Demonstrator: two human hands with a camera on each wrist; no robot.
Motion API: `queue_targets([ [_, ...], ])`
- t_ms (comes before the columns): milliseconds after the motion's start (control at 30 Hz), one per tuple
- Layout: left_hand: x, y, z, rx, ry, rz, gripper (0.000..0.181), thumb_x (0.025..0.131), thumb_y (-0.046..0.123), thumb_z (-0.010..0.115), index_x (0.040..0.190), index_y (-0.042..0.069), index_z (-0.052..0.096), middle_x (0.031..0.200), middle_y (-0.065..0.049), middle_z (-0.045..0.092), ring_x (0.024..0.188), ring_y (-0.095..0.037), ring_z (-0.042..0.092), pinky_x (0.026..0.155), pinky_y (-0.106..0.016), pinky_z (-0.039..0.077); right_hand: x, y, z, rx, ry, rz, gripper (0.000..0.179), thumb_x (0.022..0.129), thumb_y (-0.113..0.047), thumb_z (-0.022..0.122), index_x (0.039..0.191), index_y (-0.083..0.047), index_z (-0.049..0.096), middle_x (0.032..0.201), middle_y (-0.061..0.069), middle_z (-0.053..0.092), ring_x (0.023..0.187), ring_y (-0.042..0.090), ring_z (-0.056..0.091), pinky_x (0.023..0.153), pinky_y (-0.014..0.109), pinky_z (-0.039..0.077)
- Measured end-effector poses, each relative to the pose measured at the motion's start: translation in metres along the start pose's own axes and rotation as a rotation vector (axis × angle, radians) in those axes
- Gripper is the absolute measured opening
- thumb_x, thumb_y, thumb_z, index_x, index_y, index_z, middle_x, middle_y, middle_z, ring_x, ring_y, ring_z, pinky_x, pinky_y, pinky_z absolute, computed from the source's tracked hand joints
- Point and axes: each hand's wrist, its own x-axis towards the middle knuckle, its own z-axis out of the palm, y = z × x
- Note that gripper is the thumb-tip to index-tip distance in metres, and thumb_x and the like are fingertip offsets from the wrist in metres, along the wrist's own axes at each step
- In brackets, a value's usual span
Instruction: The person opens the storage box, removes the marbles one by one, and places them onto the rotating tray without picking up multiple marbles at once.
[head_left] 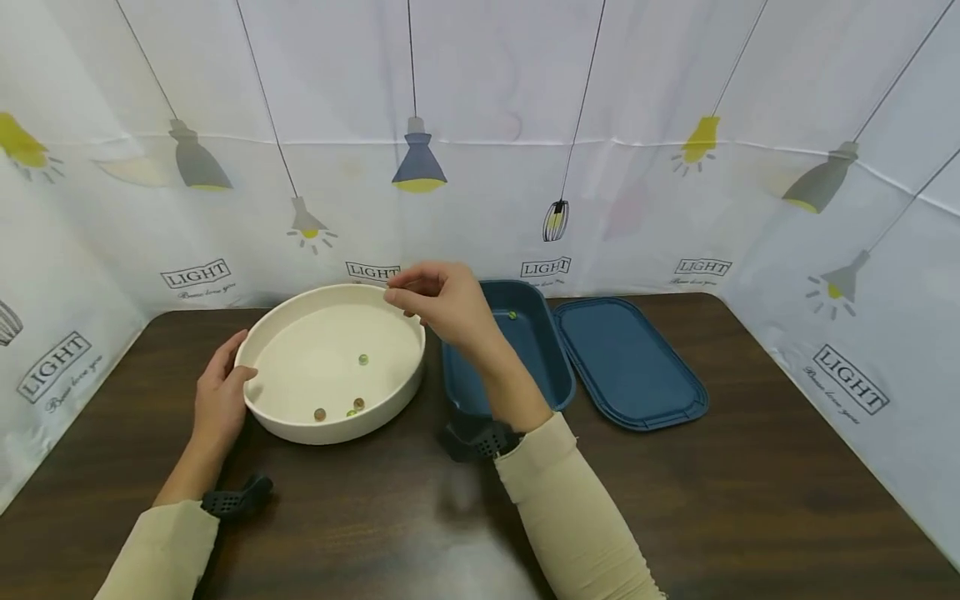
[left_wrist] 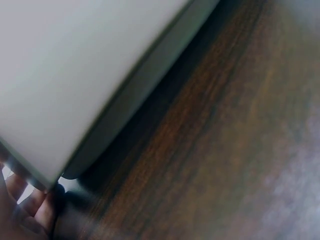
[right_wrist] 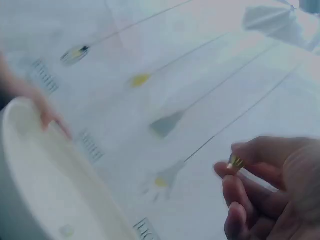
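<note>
My left hand (head_left: 221, 396) grips the left rim of a round, cream-white tray (head_left: 300, 350), thumb over the edge. In the tray lie several glass marbles, among them a greenish one (head_left: 363, 360) near the middle and a brownish one (head_left: 320, 414) by the near wall. Above the tray's right rim is my right hand (head_left: 450, 308), its thumb and fingers pinching a marble with yellow streaks (right_wrist: 236, 162). Beside the tray stands a dark blue rectangular box (head_left: 558, 371), partly hidden by my right forearm; a green marble (head_left: 512, 315) rests inside it.
A blue lid (head_left: 633, 362) lies flat on the dark wooden table (head_left: 360, 517), right of the box. Behind the table's far edge hangs a white curtain (head_left: 480, 75) printed with lamps; it also runs along both sides.
</note>
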Motion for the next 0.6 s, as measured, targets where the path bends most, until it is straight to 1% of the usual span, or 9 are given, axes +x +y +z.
queue_targets([
  [67,-0.001,-0.001,0.001,-0.002,-0.008,-0.006,0.06,0.1,0.013,0.04,0.159,0.019,0.034,0.164,-0.009,0.036,0.143,-0.02,0.042,0.089,-0.002,0.038,-0.003,0.003,0.003,0.008,0.002,-0.009,0.017,0.092,-0.014,0.072,0.106,-0.005,0.076,0.086,0.009,0.072,0.076,0.019,0.062,0.061,0.029,0.047],
  [167,-0.002,-0.002,0.0,-0.002,-0.002,-0.014,0.06,0.1,0.012,0.039,0.159,0.02,0.034,0.164,-0.008,0.037,0.142,-0.018,0.042,0.088,-0.002,0.038,-0.003,0.008,0.006,-0.022,-0.018,0.003,0.02,0.092,-0.014,0.072,0.108,-0.002,0.074,0.09,0.011,0.074,0.075,0.016,0.062,0.064,0.027,0.049],
  [233,-0.002,-0.002,-0.001,0.001,0.003,-0.013,0.059,0.1,0.012,0.039,0.159,0.019,0.034,0.163,-0.008,0.037,0.14,-0.015,0.044,0.087,-0.001,0.037,-0.003,0.011,0.009,-0.05,-0.027,0.023,0.022,0.093,-0.015,0.072,0.111,-0.004,0.074,0.095,0.012,0.076,0.077,0.017,0.064,0.066,0.025,0.05],
  [300,-0.002,-0.003,-0.001,0.005,0.007,-0.008,0.059,0.1,0.011,0.039,0.159,0.019,0.035,0.163,-0.008,0.039,0.138,-0.013,0.045,0.086,-0.001,0.038,-0.003,0.014,0.013,-0.084,-0.029,0.031,0.022,0.093,-0.016,0.071,0.113,-0.007,0.075,0.1,0.012,0.077,0.079,0.019,0.068,0.069,0.026,0.054],
  [367,-0.002,-0.003,0.0,0.007,0.009,-0.003,0.059,0.1,0.011,0.04,0.159,0.019,0.036,0.162,-0.008,0.039,0.136,-0.011,0.046,0.086,-0.001,0.038,-0.003,0.018,0.019,-0.129,-0.038,0.04,0.022,0.094,-0.018,0.071,0.113,-0.009,0.076,0.102,0.01,0.078,0.079,0.018,0.07,0.07,0.025,0.056],
  [433,-0.002,-0.002,0.001,0.008,0.01,-0.004,0.059,0.1,0.011,0.04,0.159,0.02,0.036,0.162,-0.008,0.039,0.136,-0.011,0.046,0.086,-0.001,0.038,-0.003,0.022,0.027,-0.177,-0.059,0.044,0.022,0.094,-0.019,0.07,0.113,-0.01,0.076,0.101,0.008,0.078,0.078,0.015,0.071,0.069,0.025,0.056],
  [500,-0.002,-0.002,0.001,0.005,0.009,-0.008,0.059,0.101,0.012,0.039,0.159,0.02,0.035,0.163,-0.008,0.039,0.137,-0.012,0.046,0.086,-0.001,0.038,-0.002,0.026,0.036,-0.22,-0.077,0.05,0.02,0.094,-0.02,0.07,0.11,-0.009,0.077,0.099,0.005,0.079,0.075,0.01,0.07,0.065,0.022,0.054],
  [600,-0.002,-0.002,0.002,-0.002,0.004,-0.011,0.059,0.101,0.012,0.039,0.159,0.02,0.034,0.163,-0.009,0.037,0.139,-0.014,0.045,0.086,-0.001,0.038,-0.001,0.033,0.05,-0.253,-0.102,0.073,0.019,0.094,-0.021,0.07,0.109,-0.01,0.076,0.095,0.004,0.079,0.071,0.007,0.07,0.06,0.02,0.05],
])
